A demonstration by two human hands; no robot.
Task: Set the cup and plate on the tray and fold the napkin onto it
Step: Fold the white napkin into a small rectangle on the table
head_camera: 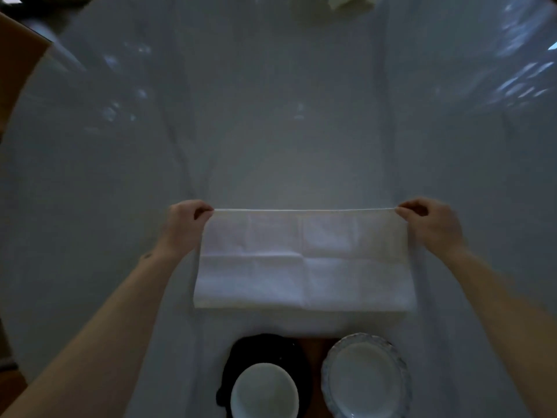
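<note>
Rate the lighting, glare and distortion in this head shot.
Head view: dim, bluish light; glare patches on the glossy white table cover; wide-angle bending at the edges; the creased white cloth napkin stays readable, the white round cup and scalloped white plate sit darker near the bottom edge.

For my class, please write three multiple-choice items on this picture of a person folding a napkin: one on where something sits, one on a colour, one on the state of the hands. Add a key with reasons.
1. Where is the plate relative to the cup?
A. To its right
B. Stacked on top of it
C. Beyond the napkin

2. What colour is the napkin?
A. Red
B. White
C. Black

3. What are the two hands doing?
A. Resting flat on the table
B. Lifting the cup
C. Pinching the napkin's far corners

Key: 1 A, the plate lies right of the cup, both nearer than the napkin. 2 B, the cloth is plainly white. 3 C, the left hand and the right hand each pinch one far corner.
</note>
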